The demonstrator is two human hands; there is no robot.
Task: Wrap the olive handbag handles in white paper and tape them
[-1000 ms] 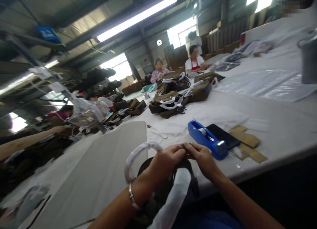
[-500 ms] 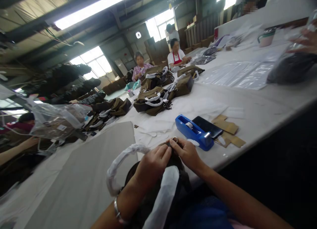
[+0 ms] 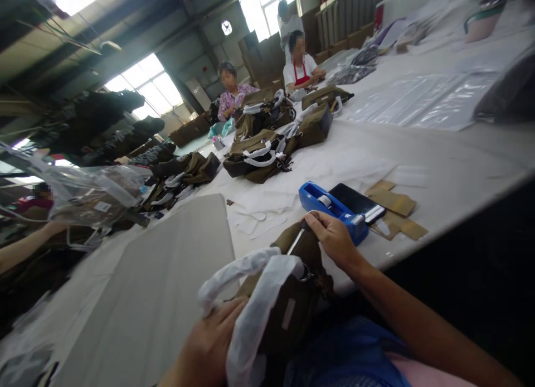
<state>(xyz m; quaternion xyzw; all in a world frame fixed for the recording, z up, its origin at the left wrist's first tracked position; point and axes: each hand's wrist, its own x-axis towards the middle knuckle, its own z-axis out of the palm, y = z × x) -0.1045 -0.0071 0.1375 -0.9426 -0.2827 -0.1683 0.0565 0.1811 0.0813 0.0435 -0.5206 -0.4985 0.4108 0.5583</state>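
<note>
The right hand (image 3: 336, 239) is pinched on the far end of a brown bag (image 3: 303, 303), on the near side of the blue tape dispenser (image 3: 339, 209), whose body it partly covers in this view; whether it touches the dispenser cannot be told. The left hand (image 3: 209, 342) lies farther left of the dispenser, beside the bag's white-wrapped handles (image 3: 257, 314), and its fingers are hidden, so its grip cannot be told. Half a second ago both hands met at the bag's far end; now they are well apart, and a pale strip (image 3: 296, 240) shows along the bag's top. The bag sits to the near left of the dispenser, at the table's near edge, which slants up rightward past the dispenser. Left of the dispenser spreads a grey panel (image 3: 154, 298); to its right, the white tabletop (image 3: 468, 164) runs on. Close behind the dispenser lies a dark phone (image 3: 353, 202), with brown card pieces (image 3: 390, 203) right of that and white scraps (image 3: 257, 217) left of the dispenser. Beyond the dispenser, more brown bags (image 3: 259, 158) are heaped across the table, two people sitting behind them; clear plastic sheets (image 3: 426, 100) lie farther right.
</note>
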